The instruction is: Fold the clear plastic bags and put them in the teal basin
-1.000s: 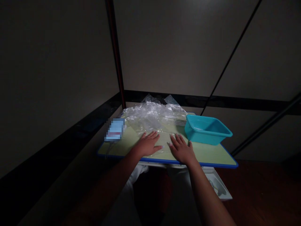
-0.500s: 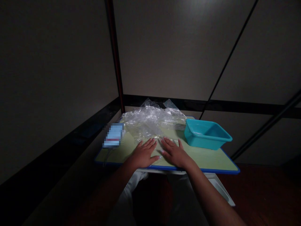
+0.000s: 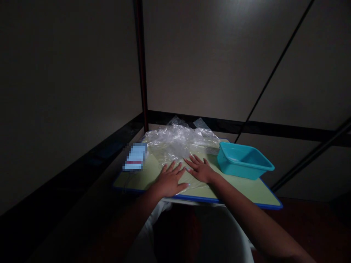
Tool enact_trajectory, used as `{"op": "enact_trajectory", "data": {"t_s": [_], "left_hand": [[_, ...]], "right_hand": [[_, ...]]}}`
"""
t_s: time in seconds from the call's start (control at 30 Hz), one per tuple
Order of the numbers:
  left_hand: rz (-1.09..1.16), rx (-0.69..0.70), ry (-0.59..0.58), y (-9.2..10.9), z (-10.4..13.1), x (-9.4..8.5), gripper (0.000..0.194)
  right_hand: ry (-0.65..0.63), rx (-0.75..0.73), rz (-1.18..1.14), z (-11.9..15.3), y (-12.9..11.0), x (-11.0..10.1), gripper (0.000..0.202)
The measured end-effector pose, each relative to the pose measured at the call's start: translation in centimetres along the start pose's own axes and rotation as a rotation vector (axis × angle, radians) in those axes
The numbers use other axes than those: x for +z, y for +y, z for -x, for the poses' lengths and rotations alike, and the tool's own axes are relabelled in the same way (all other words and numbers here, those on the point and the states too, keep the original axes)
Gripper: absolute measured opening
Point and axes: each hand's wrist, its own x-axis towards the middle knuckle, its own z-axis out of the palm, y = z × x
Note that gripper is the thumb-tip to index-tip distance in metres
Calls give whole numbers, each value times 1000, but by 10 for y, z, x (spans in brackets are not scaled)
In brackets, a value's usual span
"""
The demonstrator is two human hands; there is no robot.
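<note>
My left hand (image 3: 169, 181) lies palm down with spread fingers near the front edge of the small table. Its fingertips rest at the near part of the clear plastic sheeting (image 3: 178, 138). My right hand (image 3: 201, 171), also flat and with fingers apart, presses on the clear plastic a little farther back and to the right. The plastic is crumpled and heaped toward the back of the table, with a thin flat part under and between my hands. Neither hand grips anything.
A turquoise basin (image 3: 241, 170) stands on the right of the yellow-green table (image 3: 263, 191), which has a blue rim. A phone-like device (image 3: 135, 157), blurred out, lies on the left. Walls (image 3: 192, 54) rise behind and at the left.
My right hand has slid forward over the plastic, away from the front edge. My left hand stays about where it was. The view has shifted slightly.
</note>
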Motion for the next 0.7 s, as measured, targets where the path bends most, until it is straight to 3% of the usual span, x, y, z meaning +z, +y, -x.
{"op": "enact_trajectory", "data": {"t_s": [0.17,0.23,0.4,0.7], "left_hand": [[-7,-62,90,-3,-20,-14,67],[-5,-86,37,-10,-35,-18,67],[-6,-292,-128,-35,-72,-14,74],[-40,-369,-141,-48,-122,-3,74]], "right_hand": [[37,-18,38,3,-1,2,63],[39,-28,39,4,-2,1,65],[36,-60,39,10,4,-1,68],[35,-99,36,22,19,0,69]]}}
